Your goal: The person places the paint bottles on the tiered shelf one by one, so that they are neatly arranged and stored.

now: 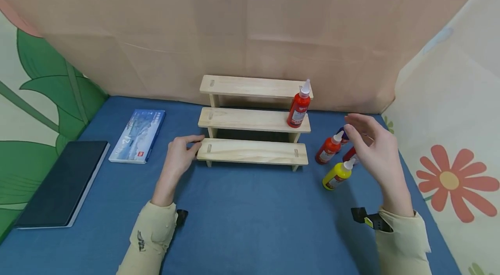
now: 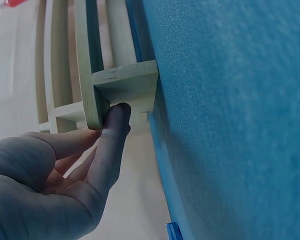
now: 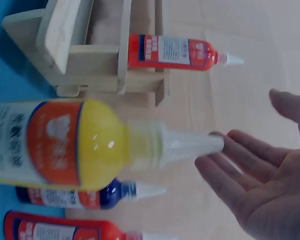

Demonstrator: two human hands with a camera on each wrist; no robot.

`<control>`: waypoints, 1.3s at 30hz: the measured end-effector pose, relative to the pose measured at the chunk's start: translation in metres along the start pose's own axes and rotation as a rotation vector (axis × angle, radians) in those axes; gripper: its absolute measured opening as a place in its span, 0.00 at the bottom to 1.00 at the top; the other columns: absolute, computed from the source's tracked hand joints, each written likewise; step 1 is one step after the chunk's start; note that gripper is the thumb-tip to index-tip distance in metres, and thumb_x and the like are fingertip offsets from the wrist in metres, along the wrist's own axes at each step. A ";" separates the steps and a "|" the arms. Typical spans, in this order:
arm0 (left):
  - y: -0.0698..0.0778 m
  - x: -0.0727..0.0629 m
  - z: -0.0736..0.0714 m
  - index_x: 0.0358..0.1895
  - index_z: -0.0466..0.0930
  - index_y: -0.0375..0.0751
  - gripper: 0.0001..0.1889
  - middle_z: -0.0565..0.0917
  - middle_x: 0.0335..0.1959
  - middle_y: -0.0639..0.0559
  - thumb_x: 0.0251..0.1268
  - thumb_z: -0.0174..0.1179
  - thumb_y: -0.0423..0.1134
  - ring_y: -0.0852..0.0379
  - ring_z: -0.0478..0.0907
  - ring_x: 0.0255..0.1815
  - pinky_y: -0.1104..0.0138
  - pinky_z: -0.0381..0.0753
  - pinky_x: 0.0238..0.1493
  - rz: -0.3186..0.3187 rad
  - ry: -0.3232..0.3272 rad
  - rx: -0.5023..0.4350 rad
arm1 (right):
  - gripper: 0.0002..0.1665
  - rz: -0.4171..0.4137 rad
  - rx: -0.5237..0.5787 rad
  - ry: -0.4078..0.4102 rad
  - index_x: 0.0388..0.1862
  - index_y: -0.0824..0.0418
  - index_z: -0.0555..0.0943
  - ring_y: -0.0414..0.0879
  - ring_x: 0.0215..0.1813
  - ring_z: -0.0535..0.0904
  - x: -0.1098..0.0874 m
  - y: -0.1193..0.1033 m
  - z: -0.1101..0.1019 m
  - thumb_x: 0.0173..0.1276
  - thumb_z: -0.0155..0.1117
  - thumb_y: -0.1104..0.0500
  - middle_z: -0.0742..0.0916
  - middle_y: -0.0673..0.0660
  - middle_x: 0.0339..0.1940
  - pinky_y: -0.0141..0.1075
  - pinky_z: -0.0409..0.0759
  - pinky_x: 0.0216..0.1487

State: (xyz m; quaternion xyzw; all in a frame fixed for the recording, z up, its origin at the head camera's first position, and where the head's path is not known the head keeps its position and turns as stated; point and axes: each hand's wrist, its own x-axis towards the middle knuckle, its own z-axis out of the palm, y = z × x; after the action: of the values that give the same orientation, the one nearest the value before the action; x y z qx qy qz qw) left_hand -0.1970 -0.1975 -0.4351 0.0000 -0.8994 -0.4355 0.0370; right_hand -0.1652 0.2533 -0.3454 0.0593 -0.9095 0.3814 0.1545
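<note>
A three-tier wooden step shelf (image 1: 254,152) stands against the backdrop. My left hand (image 1: 180,155) pinches the left end of its lowest board, thumb and finger at the edge in the left wrist view. On the middle board, near its right end, a red paint bottle (image 1: 298,108) stands upright. Right of the shelf my right hand (image 1: 373,149) is raised, fingers bent slightly and holding nothing. Close by stand a yellow paint bottle (image 1: 337,176), an orange-red bottle (image 1: 327,151), a blue bottle (image 3: 110,195) and another red bottle (image 1: 349,154), partly hidden by the hand.
On the left of the blue-covered table (image 1: 250,223) lie a blue-and-white boxed book (image 1: 137,136) and a dark notebook (image 1: 62,184). A brown cloth backdrop (image 1: 250,19) rises behind the shelf. A flower-patterned wall (image 1: 449,106) borders the right side.
</note>
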 end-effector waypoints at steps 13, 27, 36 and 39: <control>-0.001 -0.001 0.003 0.63 0.85 0.28 0.15 0.87 0.54 0.27 0.80 0.59 0.27 0.57 0.71 0.14 0.68 0.66 0.19 0.009 0.000 0.010 | 0.27 -0.036 0.035 -0.061 0.76 0.58 0.77 0.20 0.60 0.71 -0.028 0.031 -0.004 0.84 0.59 0.52 0.84 0.63 0.69 0.17 0.69 0.53; -0.002 -0.002 0.001 0.63 0.85 0.28 0.15 0.87 0.51 0.29 0.80 0.60 0.28 0.60 0.64 0.11 0.68 0.63 0.18 0.014 0.013 0.019 | 0.28 -0.039 0.086 -0.182 0.78 0.57 0.74 0.25 0.65 0.72 -0.046 0.051 -0.004 0.83 0.61 0.57 0.82 0.61 0.70 0.17 0.70 0.56; -0.001 -0.001 0.002 0.62 0.86 0.29 0.15 0.86 0.56 0.28 0.79 0.60 0.28 0.60 0.64 0.11 0.68 0.64 0.18 0.010 0.021 0.017 | 0.30 -0.037 0.144 -0.249 0.78 0.58 0.73 0.27 0.65 0.74 -0.056 0.066 -0.003 0.81 0.65 0.61 0.81 0.61 0.70 0.21 0.76 0.54; -0.001 -0.001 0.002 0.62 0.86 0.29 0.15 0.87 0.53 0.28 0.79 0.60 0.28 0.60 0.63 0.11 0.68 0.63 0.18 0.013 0.024 0.020 | 0.31 -0.029 0.162 -0.272 0.79 0.57 0.72 0.28 0.64 0.74 -0.059 0.072 0.000 0.79 0.66 0.61 0.80 0.58 0.70 0.22 0.77 0.54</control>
State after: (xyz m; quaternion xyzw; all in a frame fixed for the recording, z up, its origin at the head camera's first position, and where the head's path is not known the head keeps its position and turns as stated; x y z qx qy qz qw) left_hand -0.1960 -0.1968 -0.4373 0.0000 -0.9031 -0.4264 0.0506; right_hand -0.1258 0.3035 -0.4128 0.1358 -0.8873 0.4397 0.0300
